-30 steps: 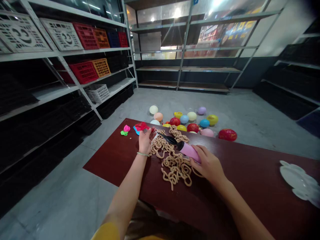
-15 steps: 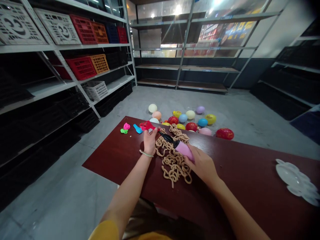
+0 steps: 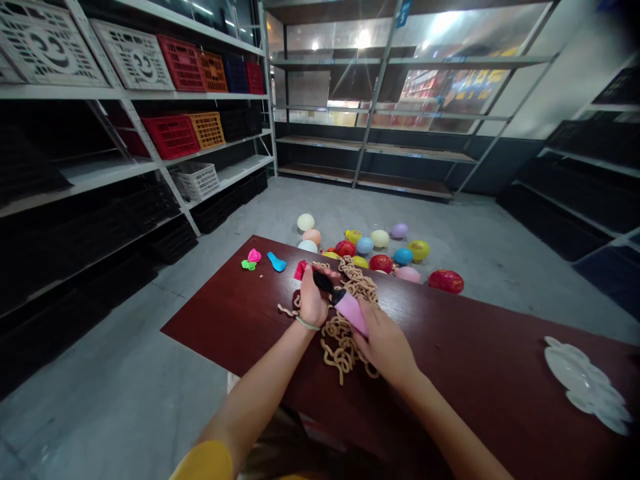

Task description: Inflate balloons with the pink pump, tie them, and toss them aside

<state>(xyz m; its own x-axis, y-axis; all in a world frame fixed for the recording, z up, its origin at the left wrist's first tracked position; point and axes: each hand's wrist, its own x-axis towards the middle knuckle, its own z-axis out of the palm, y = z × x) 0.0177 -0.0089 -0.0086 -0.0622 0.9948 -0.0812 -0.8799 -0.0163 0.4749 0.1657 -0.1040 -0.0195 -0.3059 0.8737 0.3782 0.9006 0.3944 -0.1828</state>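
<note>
My right hand is wrapped around the pink body of what looks like a balloon pump, its black front end pointing away and to the left. Close to that black end, my left hand is closed on a limp red balloon; its fingertips are partly hidden. Tan, rope-like coils lie in a loose heap beneath and around both hands, with a few loops left of the left wrist. A limp blue balloon, a pink one and a green one rest farther left.
The dark red table carries a white lobed plate at its right. Several inflated balloons lie on the floor beyond its far edge. Metal shelves with crates stand left; another rack stands at the back.
My left hand has come nearer and turned, bringing the red balloon closer. The pump and right hand have shifted slightly left and nearer. Some tan loops now show left of my left wrist.
</note>
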